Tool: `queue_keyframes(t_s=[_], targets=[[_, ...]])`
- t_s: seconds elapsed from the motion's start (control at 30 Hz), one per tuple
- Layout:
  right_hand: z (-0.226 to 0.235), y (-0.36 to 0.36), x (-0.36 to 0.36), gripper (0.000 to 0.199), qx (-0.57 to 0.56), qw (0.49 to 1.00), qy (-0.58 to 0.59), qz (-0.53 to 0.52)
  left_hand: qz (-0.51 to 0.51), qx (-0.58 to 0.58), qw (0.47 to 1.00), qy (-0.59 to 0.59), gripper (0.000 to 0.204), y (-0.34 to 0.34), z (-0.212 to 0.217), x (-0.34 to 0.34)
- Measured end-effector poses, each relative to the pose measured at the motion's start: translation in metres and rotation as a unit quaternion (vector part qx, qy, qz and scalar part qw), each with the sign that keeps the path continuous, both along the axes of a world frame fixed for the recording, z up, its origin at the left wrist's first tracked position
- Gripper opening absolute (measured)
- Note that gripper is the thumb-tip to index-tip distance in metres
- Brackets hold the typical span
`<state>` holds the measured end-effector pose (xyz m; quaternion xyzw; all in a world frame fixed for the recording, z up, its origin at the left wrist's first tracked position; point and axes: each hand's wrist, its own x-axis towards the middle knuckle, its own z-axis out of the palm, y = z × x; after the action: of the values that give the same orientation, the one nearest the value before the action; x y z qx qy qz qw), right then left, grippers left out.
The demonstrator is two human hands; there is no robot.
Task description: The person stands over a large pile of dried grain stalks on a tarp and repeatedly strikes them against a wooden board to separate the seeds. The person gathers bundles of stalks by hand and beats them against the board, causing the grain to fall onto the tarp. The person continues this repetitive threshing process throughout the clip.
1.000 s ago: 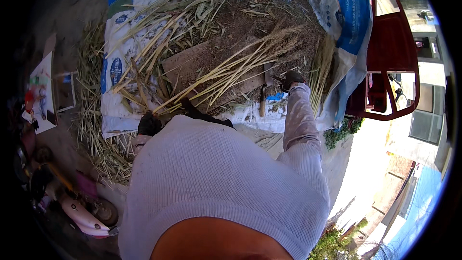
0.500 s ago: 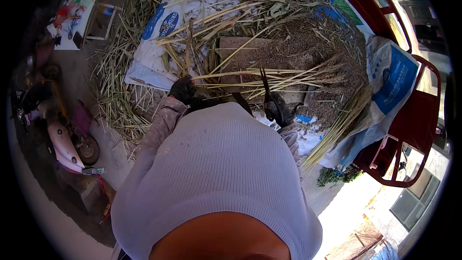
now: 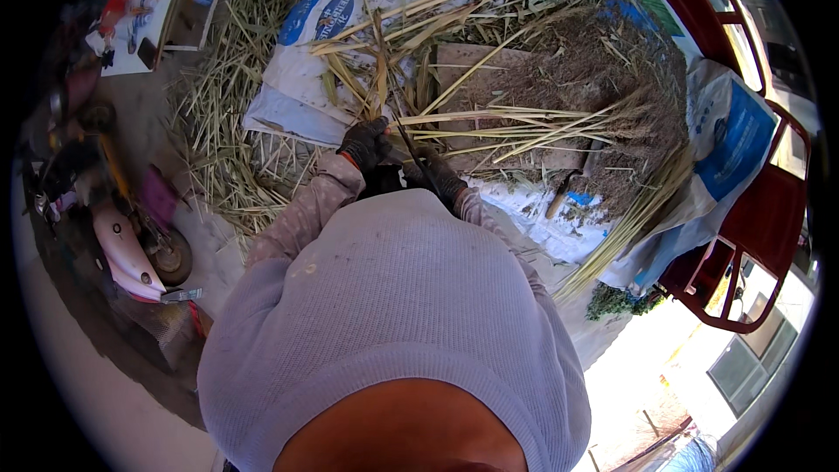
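Since the earlier frame we note that our left hand (image 3: 365,143) has come further up the picture and our right hand (image 3: 440,173) has drawn in just beside it, so both now sit together at the near edge of the straw heap, where the right had been out at the tools on the sacking; both hands wear dark gloves; left fingers are closed round a bundle of pale straw stalks (image 3: 377,79) that rises upright from the glove; a thin dark rod or blade (image 3: 404,135) crosses between the two hands, and the right fingers look curled about its lower part, though we cannot tell the grip with certainty because our grey knitted cap (image 3: 393,315) hides the wrist; a second sheaf of long stalks (image 3: 524,122) lies flat to the right of the hands, over a wooden board (image 3: 468,65); the heap rests on white and blue woven sacks (image 3: 297,79) spread on the ground; a wooden-handled tool (image 3: 562,197) lies on the sacking right of the hands; a red metal frame (image 3: 769,227) stands at far right; a small wheeled vehicle (image 3: 122,236) is parked at left.
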<state>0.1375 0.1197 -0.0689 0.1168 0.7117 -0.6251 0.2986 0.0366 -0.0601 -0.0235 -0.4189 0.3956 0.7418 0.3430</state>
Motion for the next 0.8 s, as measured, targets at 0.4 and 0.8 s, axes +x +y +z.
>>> queue_keyframes(t_s=[0.4, 0.8], targets=[[0.023, -0.048, -0.009, 0.024, 0.189, 0.981, 0.050, 0.006, -0.293, -0.142, 0.835, 0.444, 0.014, -0.032, -0.062, 0.017], [0.083, 0.048, 0.070, 0.037, 0.084, 0.946, -0.025, -0.311, -0.396, -0.546, 0.736, 0.062, 0.044, -0.218, -0.088, 0.002]])
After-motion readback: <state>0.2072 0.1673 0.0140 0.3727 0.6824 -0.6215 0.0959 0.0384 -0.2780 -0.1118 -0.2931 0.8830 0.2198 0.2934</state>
